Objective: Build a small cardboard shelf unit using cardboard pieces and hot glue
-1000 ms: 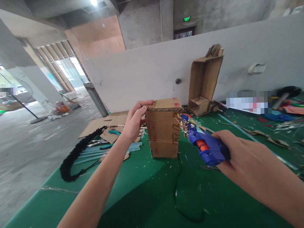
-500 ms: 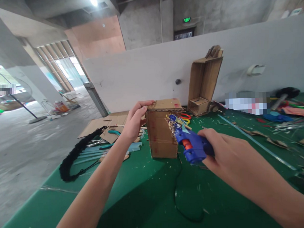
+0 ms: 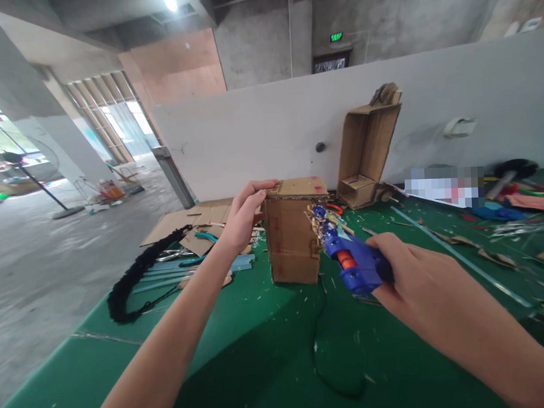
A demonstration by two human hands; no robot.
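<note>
A brown cardboard box [image 3: 293, 242] stands upright on the green table [image 3: 250, 359] in front of me. My left hand [image 3: 245, 217] grips its upper left edge, fingers over the top and the thumb near the corner. In my right hand [image 3: 396, 259] is a blue hot glue gun [image 3: 361, 263] with an orange part in its side. Its nozzle end, crusted with glue and scraps, points up and left beside the box's right edge. Whether the tip touches the cardboard I cannot tell. A dark cord [image 3: 315, 345] runs across the table below the box.
A taller open cardboard piece [image 3: 372, 147] leans by the white partition [image 3: 251, 127]. On the left lie a black fuzzy strip [image 3: 127, 292], glue sticks [image 3: 167, 270] and teal-handled pliers [image 3: 206, 236]. A long clear strip [image 3: 461, 254] and scraps lie on the right.
My right hand has shifted the glue gun slightly right and down, showing more of the box's right side. The left hand stays on the box.
</note>
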